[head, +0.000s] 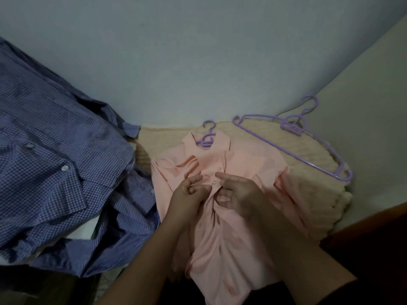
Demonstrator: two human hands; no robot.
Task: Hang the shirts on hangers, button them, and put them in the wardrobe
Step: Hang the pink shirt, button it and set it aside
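My left hand and right hand meet on the front of the pink shirt, which lies flat on the cream blanket in the middle of the bed, collar toward the wall. Its hanger is already inside, the purple hook poking out of the collar, so I judge the hanging step done and the buttoning under way. My left fingers are curled, pinching the edge of the front strip just beside a small button. My right fingers are partly curled on the opposite edge with the forefinger stretched out above the button; whether they truly grip the cloth I cannot tell. I hold both edges close so the hole and button line up. The spare hangers lie at the blanket's far right corner, within reach for the blue shirts heaped along the left side. I can read no label or writing anywhere.
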